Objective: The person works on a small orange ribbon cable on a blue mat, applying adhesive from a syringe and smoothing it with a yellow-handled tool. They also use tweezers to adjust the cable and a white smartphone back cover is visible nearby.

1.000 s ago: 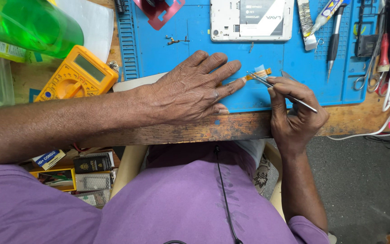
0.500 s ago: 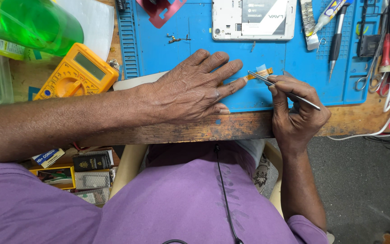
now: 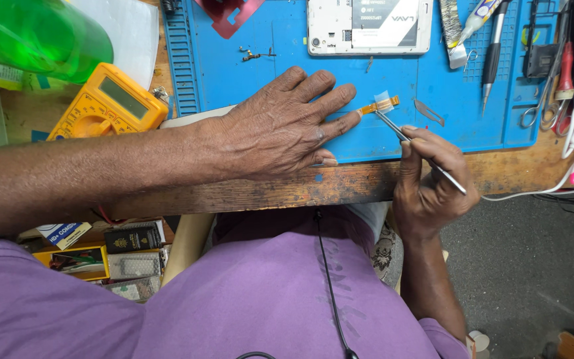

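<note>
Here, the left hand lies flat on the blue mat, with its fingers spread wide and pressed down. Two of its fingertips hold down one end of a small orange ribbon strip, which lies on the blue mat near the mat's front edge. The right hand is just off the front edge of the mat, over the wooden bench. Its fingers are pinched close around thin metal tweezers. The tweezer tips touch the orange strip at its pale end. At the back of the mat lies an opened white phone, face down. A small grey blade lies on the mat just to the right of the strip. A yellow meter sits just off the mat's left side, and a green bottle is beyond the meter, well away from the mat. Pens and small tools lie on the right part of the mat.
</note>
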